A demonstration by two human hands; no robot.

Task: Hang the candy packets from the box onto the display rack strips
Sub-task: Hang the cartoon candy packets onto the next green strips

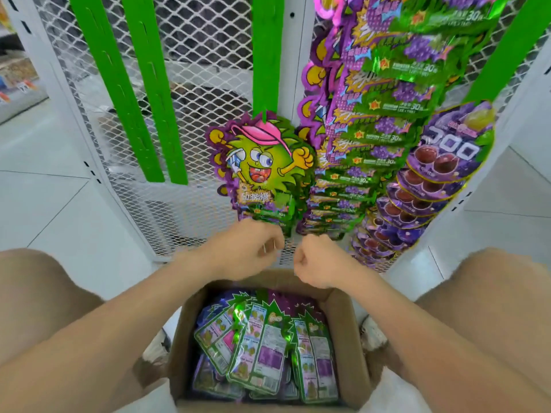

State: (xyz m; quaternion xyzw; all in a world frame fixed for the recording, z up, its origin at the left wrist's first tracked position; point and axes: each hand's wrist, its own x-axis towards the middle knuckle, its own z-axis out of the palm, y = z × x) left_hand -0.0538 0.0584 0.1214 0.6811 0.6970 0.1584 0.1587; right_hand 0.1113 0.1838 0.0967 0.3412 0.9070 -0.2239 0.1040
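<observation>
A cardboard box (349, 326) on the floor between my knees holds several green and purple candy packets (262, 344) lying back side up. Above it a small stack of the same packets (262, 165), showing a green cartoon character with a pink cap, hangs at the lower end of a green display strip (265, 55). My left hand (247, 253) hovers over the box's far edge with curled fingers, just below the hanging stack's bottom edge, and I see nothing in it. My right hand (316, 260) is a closed fist beside it, holding nothing.
Two bare green strips (134, 84) hang at the left on the white mesh rack (202, 55). To the right, one strip is full of purple-green packets (372, 129) and another carries round purple grape packets (441, 174). My knees (38, 293) flank the box on white floor tiles.
</observation>
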